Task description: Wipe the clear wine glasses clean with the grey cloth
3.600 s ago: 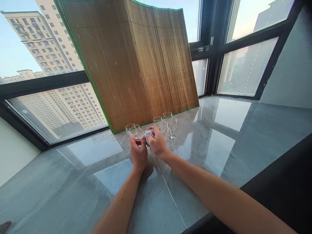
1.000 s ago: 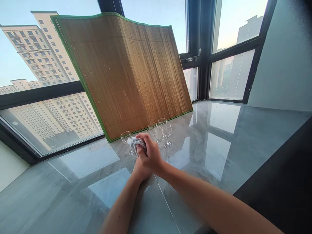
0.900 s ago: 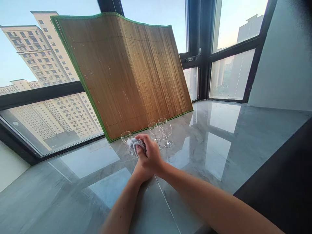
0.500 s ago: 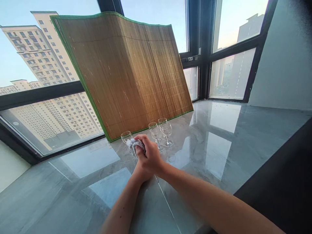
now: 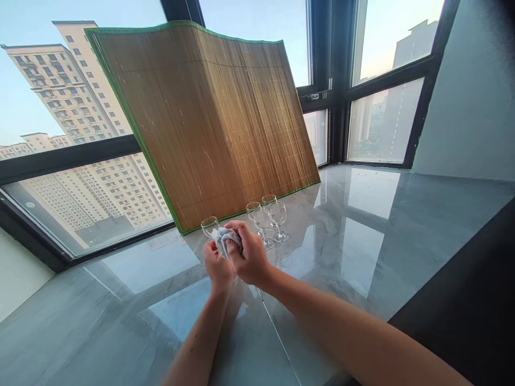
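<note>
A crumpled white-grey cloth (image 5: 226, 241) is bunched in my right hand (image 5: 254, 257), its thumb and fingers closed over it. My left hand (image 5: 219, 271) is closed against the cloth's left underside, fingers curled; what lies between them is hidden. Just beyond the cloth shows the clear rim and bowl of a stemmed glass (image 5: 209, 225), its lower part covered by the cloth and my hands. To the right of my right hand, several clear stemmed glasses stand upright in a close group, the nearest right one (image 5: 277, 214) on its round foot.
A glossy grey marble-look surface (image 5: 322, 262) carries the glasses and reflects the windows. Behind them a brown slatted mat (image 5: 217, 123) with green edging leans on the dark window frame (image 5: 338, 107). A dark area (image 5: 462, 300) borders the surface at right.
My left hand has come out from beneath my right wrist to the left side of the cloth, its fingers now showing. The right hand still grips the cloth, slightly turned.
</note>
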Tool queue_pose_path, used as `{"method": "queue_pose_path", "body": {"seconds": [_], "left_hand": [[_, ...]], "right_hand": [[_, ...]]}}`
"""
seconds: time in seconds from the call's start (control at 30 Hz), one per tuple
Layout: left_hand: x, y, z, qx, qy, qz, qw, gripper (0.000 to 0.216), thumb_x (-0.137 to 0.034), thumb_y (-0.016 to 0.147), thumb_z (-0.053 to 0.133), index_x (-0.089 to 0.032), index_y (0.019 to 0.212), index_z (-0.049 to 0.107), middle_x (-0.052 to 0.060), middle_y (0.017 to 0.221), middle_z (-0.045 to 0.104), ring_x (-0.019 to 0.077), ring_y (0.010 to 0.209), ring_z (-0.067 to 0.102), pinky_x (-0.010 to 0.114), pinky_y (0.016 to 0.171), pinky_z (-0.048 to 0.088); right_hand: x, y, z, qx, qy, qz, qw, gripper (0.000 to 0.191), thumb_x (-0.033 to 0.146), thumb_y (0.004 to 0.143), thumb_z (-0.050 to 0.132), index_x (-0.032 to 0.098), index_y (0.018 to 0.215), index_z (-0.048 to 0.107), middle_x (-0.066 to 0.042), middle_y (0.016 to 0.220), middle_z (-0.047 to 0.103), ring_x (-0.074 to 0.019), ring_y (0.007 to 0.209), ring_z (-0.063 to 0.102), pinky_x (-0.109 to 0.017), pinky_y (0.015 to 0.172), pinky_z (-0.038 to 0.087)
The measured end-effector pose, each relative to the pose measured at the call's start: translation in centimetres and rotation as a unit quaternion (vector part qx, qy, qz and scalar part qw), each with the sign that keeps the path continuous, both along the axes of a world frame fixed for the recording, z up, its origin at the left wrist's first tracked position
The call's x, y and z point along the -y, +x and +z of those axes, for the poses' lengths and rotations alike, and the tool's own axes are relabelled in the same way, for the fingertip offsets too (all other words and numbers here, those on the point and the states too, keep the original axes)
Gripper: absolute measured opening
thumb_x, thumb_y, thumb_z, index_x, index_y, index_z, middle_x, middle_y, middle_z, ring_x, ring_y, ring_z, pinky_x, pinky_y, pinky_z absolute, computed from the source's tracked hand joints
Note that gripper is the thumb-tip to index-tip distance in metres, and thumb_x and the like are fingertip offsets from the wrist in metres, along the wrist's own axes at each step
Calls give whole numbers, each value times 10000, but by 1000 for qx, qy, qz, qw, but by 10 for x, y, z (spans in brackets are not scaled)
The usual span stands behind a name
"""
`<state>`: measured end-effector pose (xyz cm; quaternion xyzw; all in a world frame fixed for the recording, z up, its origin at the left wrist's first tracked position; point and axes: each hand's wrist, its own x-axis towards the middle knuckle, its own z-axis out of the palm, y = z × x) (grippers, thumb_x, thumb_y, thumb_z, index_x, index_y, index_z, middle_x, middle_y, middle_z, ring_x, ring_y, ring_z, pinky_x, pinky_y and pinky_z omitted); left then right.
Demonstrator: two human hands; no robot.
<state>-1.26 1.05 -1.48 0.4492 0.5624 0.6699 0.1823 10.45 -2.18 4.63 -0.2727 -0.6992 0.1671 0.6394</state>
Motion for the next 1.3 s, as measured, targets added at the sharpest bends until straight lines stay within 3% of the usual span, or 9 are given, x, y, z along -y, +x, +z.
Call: {"method": "queue_pose_path", "body": {"seconds": [0.1, 0.2, 0.33, 0.5, 0.67, 0.8, 1.03, 1.17, 1.3], "left_hand": [[-2, -6, 4, 96, -23, 63, 993, 429, -239, 785, 589, -269, 1184, 435, 59, 1190, 561, 152, 847, 615, 270, 673, 522], [-3, -9, 7, 174, -53, -13, 983, 635, -184, 741, 609, -320, 1313, 368, 79, 1330, 525, 147, 831, 646, 264, 631, 537], [-3, -14, 10, 246, -60, -139, 957, 734, -111, 669, 616, -329, 1334, 393, 61, 1306, 574, 102, 714, 635, 260, 642, 550], [-4, -16, 12, 283, -66, -190, 938, 569, -213, 709, 645, -285, 1245, 467, 26, 1112, 611, 85, 669, 619, 240, 634, 530], [1, -6, 10, 152, -81, -215, 961, 398, -467, 833, 548, -244, 1162, 516, 20, 1011, 608, 106, 611, 570, 241, 546, 466], [9, 4, 13, -62, -30, -151, 986, 289, -463, 898, 488, -210, 974, 602, 56, 936, 601, 186, 792, 559, 307, 697, 481], [16, 11, 8, -371, 66, -125, 918, 237, -255, 749, 655, -218, 979, 616, 82, 946, 542, 281, 983, 486, 402, 859, 456], [17, 9, 6, -372, 97, -59, 921, 426, -231, 765, 611, -192, 1181, 532, 87, 1036, 468, 267, 1010, 480, 415, 865, 477], [13, 2, 7, -298, 96, 25, 949, 429, -273, 834, 546, -177, 1248, 484, 84, 1063, 435, 242, 960, 490, 425, 867, 475]], "right_hand": [[-2, 0, -1, -5, -10, -10, 1000, 283, 199, 878, 491, 243, 1156, 505, -33, 941, 716, -171, 705, 649, -286, 660, 495], [-6, 0, -4, -13, -32, -41, 999, 258, 203, 889, 492, 239, 1144, 517, -32, 942, 710, -174, 722, 651, -285, 666, 491], [-13, -1, -8, -33, -58, -71, 995, 250, 200, 897, 486, 228, 1142, 531, -32, 925, 698, -181, 753, 649, -299, 705, 497], [-20, -2, -12, -41, -84, -81, 992, 260, 203, 891, 479, 213, 1145, 535, -40, 930, 686, -181, 743, 635, -303, 693, 496], [-20, -3, -13, -27, -97, -77, 992, 274, 200, 889, 485, 208, 1159, 533, -47, 936, 689, -189, 762, 645, -318, 717, 501], [-20, -4, -14, -18, -73, -61, 995, 307, 194, 867, 528, 217, 1173, 510, -51, 991, 689, -195, 811, 655, -325, 746, 512], [-25, 3, -11, 37, -1, -86, 996, 384, 127, 830, 543, 232, 1197, 506, -64, 1095, 691, -217, 948, 661, -335, 827, 508], [-32, 14, -5, 19, -3, -170, 985, 340, 137, 863, 507, 230, 1191, 512, -79, 1138, 691, -233, 975, 660, -347, 821, 502], [-33, 17, -3, -2, -14, -167, 986, 347, 127, 854, 491, 229, 1185, 503, -84, 1172, 680, -234, 998, 657, -355, 845, 498]]}}
